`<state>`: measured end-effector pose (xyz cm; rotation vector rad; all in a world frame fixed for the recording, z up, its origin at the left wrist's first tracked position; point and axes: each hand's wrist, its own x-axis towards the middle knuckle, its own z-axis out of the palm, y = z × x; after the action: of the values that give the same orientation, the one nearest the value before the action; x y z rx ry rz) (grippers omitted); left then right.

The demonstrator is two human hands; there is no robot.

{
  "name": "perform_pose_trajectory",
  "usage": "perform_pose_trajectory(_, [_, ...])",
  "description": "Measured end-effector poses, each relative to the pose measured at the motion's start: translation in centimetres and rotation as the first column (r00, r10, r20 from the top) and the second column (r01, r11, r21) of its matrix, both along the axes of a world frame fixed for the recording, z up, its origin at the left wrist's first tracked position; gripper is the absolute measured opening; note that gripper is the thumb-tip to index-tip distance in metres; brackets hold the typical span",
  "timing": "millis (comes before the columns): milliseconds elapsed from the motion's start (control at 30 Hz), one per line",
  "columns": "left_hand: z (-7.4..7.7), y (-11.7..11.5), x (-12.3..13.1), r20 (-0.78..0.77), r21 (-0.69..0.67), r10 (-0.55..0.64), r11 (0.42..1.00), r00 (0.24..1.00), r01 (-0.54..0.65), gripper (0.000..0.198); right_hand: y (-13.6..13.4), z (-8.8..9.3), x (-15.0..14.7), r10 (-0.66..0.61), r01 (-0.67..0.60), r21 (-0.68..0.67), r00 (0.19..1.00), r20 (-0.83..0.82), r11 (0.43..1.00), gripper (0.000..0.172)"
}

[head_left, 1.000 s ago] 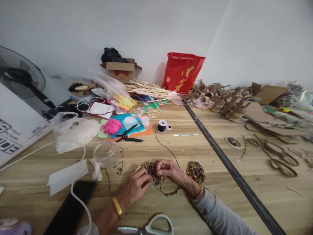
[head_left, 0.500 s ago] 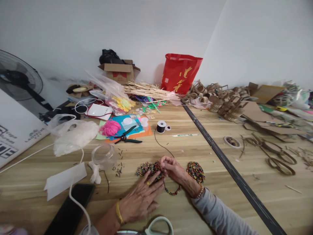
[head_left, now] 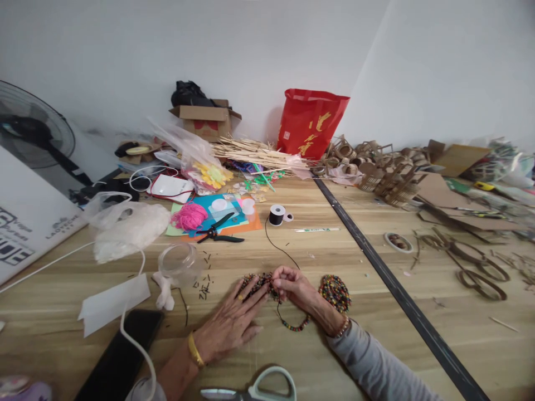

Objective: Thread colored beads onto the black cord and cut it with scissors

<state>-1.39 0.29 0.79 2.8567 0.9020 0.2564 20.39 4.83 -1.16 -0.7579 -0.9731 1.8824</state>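
My left hand [head_left: 240, 320] lies with its fingers stretched over a heap of small coloured beads [head_left: 256, 280], partly covering it. Thumb and fingertips of my right hand [head_left: 291, 287] are pinched together at the heap's right edge, on a thin black cord [head_left: 279, 308]. From there the cord hangs in a loop with a row of strung beads [head_left: 295, 327] below my right wrist. A second bundle of strung beads [head_left: 334, 293] rests to the right of that wrist. Another stretch of cord runs back to a black spool [head_left: 276, 215].
Scissors [head_left: 267, 385] lie at the near edge, a dark phone-like slab [head_left: 121, 359] left of them. Cutting pliers [head_left: 219, 231], pink yarn [head_left: 190, 216] and a clear jar [head_left: 178, 262] are further back. A dark strip [head_left: 384, 273] crosses the table at right, near a small bowl [head_left: 398, 242].
My left hand has slid left and slightly back over the bead heap, covering more of its left side. My right hand stays pinched in nearly the same place.
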Motion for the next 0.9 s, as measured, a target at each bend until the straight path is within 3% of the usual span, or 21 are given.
perform_pose_trajectory(133, [0.2,0.4,-0.2,0.083,-0.024,0.030,0.999,0.996,-0.028,0.059,0.0,-0.2,0.0,-0.015,0.015,0.010,0.999,0.042,1.000,0.027])
perform_pose_trajectory(233, [0.3,0.7,-0.2,0.249,-0.094,0.116,0.991,0.962,-0.095,0.042,-0.2,0.0,-0.3,-0.024,0.018,0.062,0.995,0.100,0.998,0.029])
perform_pose_trajectory(367, [0.2,0.9,0.1,0.512,-0.295,0.323,0.936,0.796,-0.191,0.023,-0.8,0.7,-0.7,-0.001,-0.031,0.160,0.981,0.193,0.987,0.029])
perform_pose_trajectory(500, [0.1,1.1,0.5,0.595,-0.459,0.442,0.872,0.671,-0.168,0.023,-1.7,1.3,-1.3,0.026,-0.089,0.220,0.961,0.275,0.971,0.030])
perform_pose_trajectory(633, [0.2,1.1,0.7,0.606,-0.519,0.475,0.844,0.639,-0.135,0.027,-2.3,1.2,-1.8,0.027,-0.115,0.267,0.949,0.313,0.957,0.032])
perform_pose_trajectory(900, [0.6,1.0,0.9,0.617,-0.519,0.443,0.850,0.650,-0.087,0.027,-2.7,0.9,-2.0,0.041,-0.173,0.307,0.919,0.391,0.936,0.031])
